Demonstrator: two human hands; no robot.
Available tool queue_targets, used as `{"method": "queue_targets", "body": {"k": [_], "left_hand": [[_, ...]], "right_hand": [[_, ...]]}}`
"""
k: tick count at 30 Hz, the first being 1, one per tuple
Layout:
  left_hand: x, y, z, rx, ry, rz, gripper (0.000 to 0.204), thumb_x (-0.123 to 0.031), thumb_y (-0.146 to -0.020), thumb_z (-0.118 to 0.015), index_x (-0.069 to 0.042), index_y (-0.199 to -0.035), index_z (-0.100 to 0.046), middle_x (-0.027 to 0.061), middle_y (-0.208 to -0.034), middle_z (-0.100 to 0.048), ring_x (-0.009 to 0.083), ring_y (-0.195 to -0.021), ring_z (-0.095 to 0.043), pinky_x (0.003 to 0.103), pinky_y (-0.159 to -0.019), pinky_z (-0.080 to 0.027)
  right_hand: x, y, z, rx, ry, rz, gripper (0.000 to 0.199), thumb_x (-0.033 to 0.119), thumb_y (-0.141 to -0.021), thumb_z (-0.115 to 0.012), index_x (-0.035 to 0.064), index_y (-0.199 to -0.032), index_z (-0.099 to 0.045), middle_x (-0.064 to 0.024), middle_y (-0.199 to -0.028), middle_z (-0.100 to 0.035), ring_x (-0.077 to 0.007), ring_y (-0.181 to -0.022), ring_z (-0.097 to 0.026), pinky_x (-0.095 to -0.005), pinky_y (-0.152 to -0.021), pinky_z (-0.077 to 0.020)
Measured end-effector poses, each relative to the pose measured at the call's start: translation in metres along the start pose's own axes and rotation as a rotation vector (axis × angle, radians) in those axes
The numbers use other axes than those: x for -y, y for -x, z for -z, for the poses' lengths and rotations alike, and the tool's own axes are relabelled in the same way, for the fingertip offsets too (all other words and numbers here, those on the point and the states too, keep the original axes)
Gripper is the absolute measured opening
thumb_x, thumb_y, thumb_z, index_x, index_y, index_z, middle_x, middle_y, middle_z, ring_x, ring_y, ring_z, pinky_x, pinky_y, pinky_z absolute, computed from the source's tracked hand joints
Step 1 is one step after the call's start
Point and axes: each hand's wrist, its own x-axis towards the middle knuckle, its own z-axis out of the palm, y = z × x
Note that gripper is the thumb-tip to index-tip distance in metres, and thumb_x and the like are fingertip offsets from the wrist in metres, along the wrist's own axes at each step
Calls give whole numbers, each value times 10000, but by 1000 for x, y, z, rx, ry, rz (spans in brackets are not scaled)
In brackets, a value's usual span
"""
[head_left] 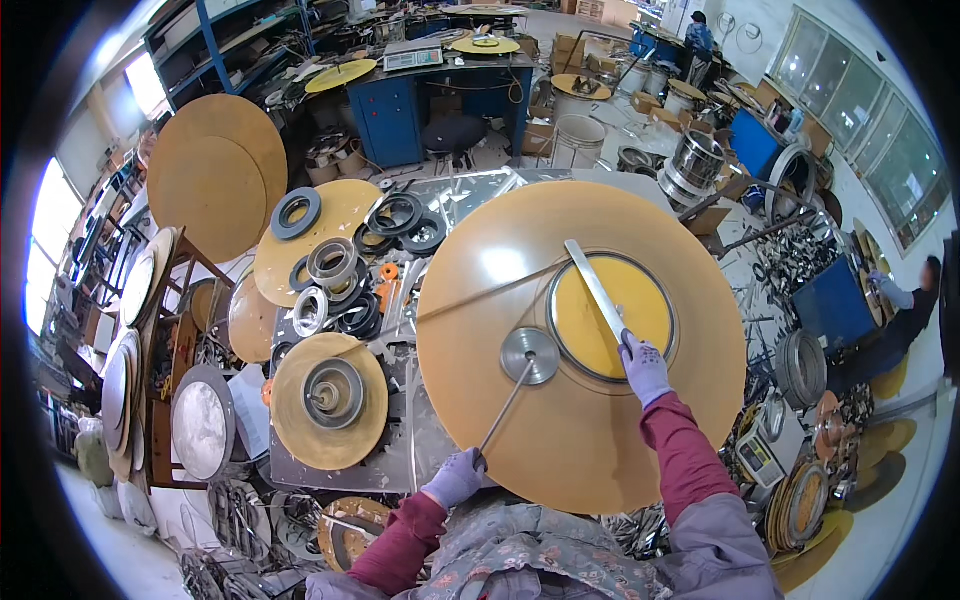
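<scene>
On a big tan disc (pixel 500 400), two gloved hands work.
Left hand (pixel 455 478) grips a thin rod (pixel 507 405); right hand (pixel 643 366) grips a flat metal bar (pixel 594 290) over the yellow centre (pixel 645 300).

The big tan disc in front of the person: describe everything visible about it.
The big tan disc is round, smooth and board-like, lying flat on the cluttered worktable. A yellow circle ringed in metal sits off-centre on it, beside a small grey metal hub. The right hand holds a flat metal bar across the yellow circle; the left hand holds a thin rod reaching the hub.
</scene>
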Motion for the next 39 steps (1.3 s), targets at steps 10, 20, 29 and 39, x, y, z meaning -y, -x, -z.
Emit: {"method": "queue_targets", "body": {"k": [10,20,29,39], "left_hand": [[10,3,2,-23,8,27,163,-127,-864,-520,25,-917,-544,244,-850,-636,415,-847,-616,466,-746,-486],[11,3,-8,-10,6,12,194,-161,-892,-510,2,-939,-605,215,-867,-649,384,-857,-629,431,-759,-488],[1,7,-9,14,58,18,206,-148,-874,-520,29,-964,-572,258,-894,-638,418,-892,-611,466,-778,-483],[1,8,-12,32,62,26,218,-153,-876,-513,42,-960,-563,272,-895,-631,426,-892,-605,475,-780,-477]], "right_hand": [[-1,0,-6,-12,-3,-7,335,257,-906,-547,88,-1195,-556,-210,-910,-633,-372,-833,-615,-453,-748,-487],[-1,-1,-8,8,46,2,408,310,-916,-527,25,-1206,-492,-208,-935,-621,-354,-862,-625,-438,-753,-499],[6,1,-2,48,45,-37,408,312,-911,-534,30,-1202,-496,-206,-935,-619,-353,-854,-629,-440,-741,-501],[10,1,-1,53,48,-39,422,316,-910,-536,32,-1219,-497,-202,-936,-619,-359,-853,-626,-436,-745,-500]]}}
